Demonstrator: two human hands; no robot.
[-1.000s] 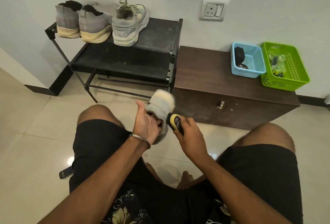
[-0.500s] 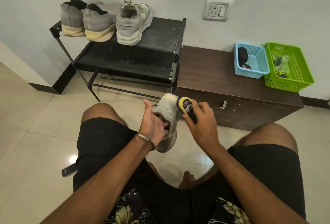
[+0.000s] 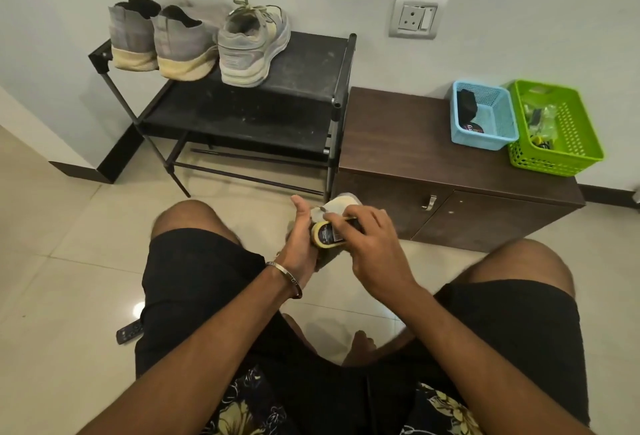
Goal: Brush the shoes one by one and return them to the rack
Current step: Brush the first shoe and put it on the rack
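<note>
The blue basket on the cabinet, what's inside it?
Inside the blue basket lies a black object and a dark round item near the front; its wall hides their lower parts, so what they are is unclear.

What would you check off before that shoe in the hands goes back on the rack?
1. Left hand grips the pale grey shoe: ok.
2. Right hand holds the yellow-edged brush against it: ok.
3. Brushing finished: cannot tell.
4. Free spot on the black metal rack beside the three grey shoes: ok.
5. Matching grey laced sneaker upright: ok.
</note>
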